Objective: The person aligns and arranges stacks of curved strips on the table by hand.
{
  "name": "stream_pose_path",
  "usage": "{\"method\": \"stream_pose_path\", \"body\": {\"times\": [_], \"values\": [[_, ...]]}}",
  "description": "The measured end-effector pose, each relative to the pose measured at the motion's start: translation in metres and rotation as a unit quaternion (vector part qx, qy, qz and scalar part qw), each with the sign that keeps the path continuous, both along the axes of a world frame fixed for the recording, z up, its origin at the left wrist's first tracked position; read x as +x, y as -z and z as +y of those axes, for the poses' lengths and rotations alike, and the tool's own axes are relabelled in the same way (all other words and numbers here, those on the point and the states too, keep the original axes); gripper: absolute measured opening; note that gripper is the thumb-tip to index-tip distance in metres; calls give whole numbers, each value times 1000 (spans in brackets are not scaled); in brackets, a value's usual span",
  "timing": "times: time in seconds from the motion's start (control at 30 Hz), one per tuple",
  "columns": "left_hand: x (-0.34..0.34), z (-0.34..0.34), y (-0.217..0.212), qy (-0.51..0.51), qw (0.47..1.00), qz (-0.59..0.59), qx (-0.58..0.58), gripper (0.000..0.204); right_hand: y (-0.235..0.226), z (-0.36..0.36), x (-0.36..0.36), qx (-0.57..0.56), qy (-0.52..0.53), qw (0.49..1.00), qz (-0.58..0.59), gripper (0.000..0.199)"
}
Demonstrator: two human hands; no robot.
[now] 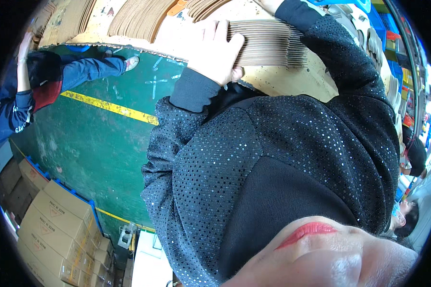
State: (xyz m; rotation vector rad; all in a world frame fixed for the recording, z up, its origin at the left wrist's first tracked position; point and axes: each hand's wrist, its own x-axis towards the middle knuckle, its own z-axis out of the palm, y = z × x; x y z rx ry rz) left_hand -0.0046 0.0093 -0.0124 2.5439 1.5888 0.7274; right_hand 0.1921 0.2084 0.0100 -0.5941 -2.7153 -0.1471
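Note:
A stack of thin brown cardboard pieces (263, 43) lies on the pale worktable (292, 83), its right end fanned out in steps. My left hand (218, 52) rests against the stack's left end, fingers stretched out and thumb spread over its edge. Beyond the stack, my right hand (270, 5) is cut off by the upper edge of the picture, so its fingers and anything in them are hidden. More cardboard stacks lie to the left, one wide stack (141, 19) and a smaller stack (206, 8), with an orange object (177, 7) between them.
Another person (38, 81) stands at the table's far left. Taped cartons (57, 229) are piled at the lower left, by a yellow floor line (110, 109). Blue bins (376, 24) line the right side, where more people (407, 217) are partly visible.

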Motion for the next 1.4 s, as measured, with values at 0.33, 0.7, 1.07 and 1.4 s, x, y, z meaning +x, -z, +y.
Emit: {"method": "stream_pose_path", "body": {"times": [0.33, 0.7, 1.07, 1.4], "values": [[2, -1, 0, 5, 1000, 7, -7, 71, 13, -5, -8, 88, 26, 996, -17, 11], [8, -4, -2, -5, 1000, 3, 0, 66, -27, -19, 17, -233, -14, 966, -113, 12], [8, -5, -14, -13, 999, 27, -25, 73, -19, -23, -3, -333, -108, 931, -100, 31], [6, 0, -10, -2, 1000, -7, -4, 70, -17, -10, -5, -396, -114, 902, -132, 36]]}}
